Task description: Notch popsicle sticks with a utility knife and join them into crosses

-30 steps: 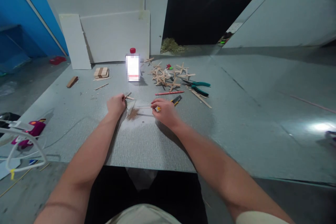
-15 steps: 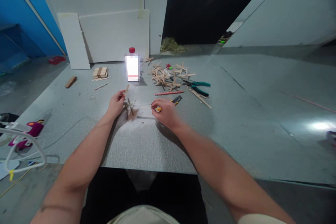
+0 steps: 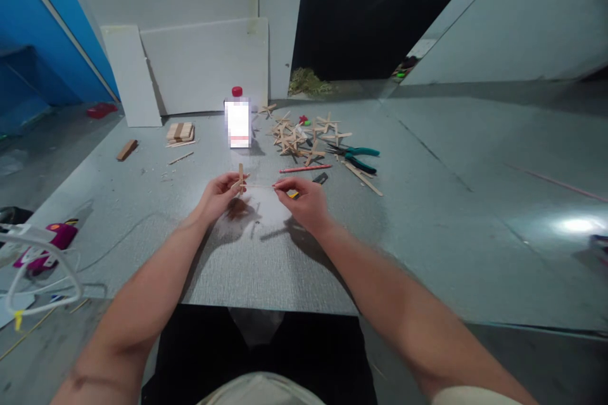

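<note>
My left hand (image 3: pixel 222 196) is closed around an upright wooden craft stick (image 3: pixel 240 172), pinched between thumb and fingers. Opposite it, my right hand (image 3: pixel 304 202) pinches one end of a second craft stick (image 3: pixel 259 186), which lies level and edge-on. Its other end reaches the upright stick at my left fingers; whether the two touch I cannot tell. Both hands are just above the table, with shadows below. A black and yellow utility knife (image 3: pixel 322 178) lies partly hidden behind my right hand. Just beyond that hand lies a red pencil (image 3: pixel 305 169).
Star-shaped stick pieces (image 3: pixel 289 139) are heaped beyond the pencil, near teal-handled pliers (image 3: pixel 363 152). A blurred-out bottle with a red cap (image 3: pixel 237 92) stands mid-table. Bundled craft sticks (image 3: pixel 180 132) and a small wooden block (image 3: pixel 127 150) lie left. A magenta glue gun (image 3: pixel 59 237) and cables are far left.
My left hand has moved right and its stick now stands more upright. My right hand's stick has been raised from near the table, its end now at the left fingers.
</note>
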`<state>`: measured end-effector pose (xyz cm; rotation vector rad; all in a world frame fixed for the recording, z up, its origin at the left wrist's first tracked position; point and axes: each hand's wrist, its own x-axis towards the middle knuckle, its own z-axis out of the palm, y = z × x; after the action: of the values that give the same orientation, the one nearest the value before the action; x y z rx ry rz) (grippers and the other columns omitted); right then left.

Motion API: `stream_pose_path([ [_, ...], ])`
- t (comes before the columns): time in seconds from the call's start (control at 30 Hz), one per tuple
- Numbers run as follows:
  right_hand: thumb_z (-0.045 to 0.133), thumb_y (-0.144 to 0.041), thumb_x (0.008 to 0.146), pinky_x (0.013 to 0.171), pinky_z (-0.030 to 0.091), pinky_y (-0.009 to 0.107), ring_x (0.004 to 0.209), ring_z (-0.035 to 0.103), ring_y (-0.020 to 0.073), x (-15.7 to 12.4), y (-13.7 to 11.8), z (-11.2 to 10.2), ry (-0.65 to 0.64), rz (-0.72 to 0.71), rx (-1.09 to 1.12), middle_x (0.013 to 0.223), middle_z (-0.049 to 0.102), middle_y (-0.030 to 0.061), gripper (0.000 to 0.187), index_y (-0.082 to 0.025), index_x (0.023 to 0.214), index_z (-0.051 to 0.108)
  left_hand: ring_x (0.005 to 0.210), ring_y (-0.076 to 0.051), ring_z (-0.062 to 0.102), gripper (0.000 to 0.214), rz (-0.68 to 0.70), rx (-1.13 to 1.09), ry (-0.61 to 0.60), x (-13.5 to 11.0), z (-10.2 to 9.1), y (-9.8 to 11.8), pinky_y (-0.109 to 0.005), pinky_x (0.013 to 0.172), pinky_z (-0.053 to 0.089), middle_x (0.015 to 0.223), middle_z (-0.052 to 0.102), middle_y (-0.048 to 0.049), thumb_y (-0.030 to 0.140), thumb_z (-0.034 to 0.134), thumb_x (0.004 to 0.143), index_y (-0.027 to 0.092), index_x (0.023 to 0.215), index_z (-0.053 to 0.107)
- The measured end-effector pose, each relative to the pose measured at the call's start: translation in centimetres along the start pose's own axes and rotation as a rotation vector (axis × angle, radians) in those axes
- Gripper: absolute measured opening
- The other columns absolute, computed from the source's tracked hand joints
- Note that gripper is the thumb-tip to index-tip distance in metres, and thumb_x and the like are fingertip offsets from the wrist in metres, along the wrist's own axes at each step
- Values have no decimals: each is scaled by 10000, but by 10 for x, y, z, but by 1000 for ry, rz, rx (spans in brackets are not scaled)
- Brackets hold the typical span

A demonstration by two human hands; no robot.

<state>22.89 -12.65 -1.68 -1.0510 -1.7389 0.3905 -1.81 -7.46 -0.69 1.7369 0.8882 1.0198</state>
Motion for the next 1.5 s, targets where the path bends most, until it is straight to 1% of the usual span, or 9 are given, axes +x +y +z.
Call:
stream_pose_path([
  [0.1,617,-368,991,864,590,406,997,673,201,0,0,-3,41,2,-3,1191,664,77,273,-180,1188,637,1039,-214,654,348,3,25,-10,1,1,-2,-425,895,578,1216,638,-93,383,620,977,156,1241,603],
  [0.2,618,-368,990,865,588,406,997,672,200,1,-2,-4,51,-8,-9,1189,665,76,271,-180,1184,638,1046,-212,651,327,6,64,-2,2,0,-4,-424,906,574,1224,638,-93,379,614,981,164,1227,612],
  [0.37,620,-369,989,862,588,404,980,675,196,2,-11,-2,23,-35,1,1168,672,72,265,-177,1170,643,1086,-219,639,308,24,120,10,0,-2,0,-437,939,561,1252,631,-96,375,611,982,172,1214,623],
  [0.57,618,-368,991,842,593,389,956,677,187,2,-15,0,-10,-46,20,1149,677,68,253,-177,1155,647,1097,-217,634,292,15,122,-19,-1,2,7,-435,952,557,1265,627,-96,374,604,986,183,1205,630],
  [0.83,620,-367,990,809,598,372,927,679,180,0,-9,4,-9,-31,-4,1130,677,65,259,-172,1158,643,1046,-215,652,337,-84,-16,-57,-4,9,2,-424,896,578,1223,636,-93,372,626,974,156,1233,608],
  [0.93,621,-367,990,807,597,371,917,678,177,0,-10,-3,30,-38,-22,1118,679,62,255,-169,1148,645,1040,-214,654,341,-104,-87,-53,-4,8,2,-420,890,581,1220,636,-93,372,626,975,156,1238,604],
  [1.1,629,-364,983,846,589,393,984,673,196,5,-11,-14,113,-53,-50,1141,675,67,245,-170,1131,652,1038,-210,653,327,-114,-190,-9,-4,6,4,-417,893,580,1217,638,-91,368,622,977,160,1229,609],
  [1.3,623,-369,988,768,593,345,862,673,160,4,-14,-11,151,-57,-71,1053,685,48,233,-163,1092,654,1039,-211,653,325,-117,-273,0,-4,6,4,-418,893,579,1216,638,-91,367,624,976,158,1225,611],
  [1.5,624,-369,988,738,590,318,814,669,142,4,-27,-10,170,-96,-62,975,693,30,214,-160,994,666,1034,-213,654,339,-114,-353,-6,-4,4,5,-419,885,581,1211,637,-90,367,630,972,152,1233,604],
])
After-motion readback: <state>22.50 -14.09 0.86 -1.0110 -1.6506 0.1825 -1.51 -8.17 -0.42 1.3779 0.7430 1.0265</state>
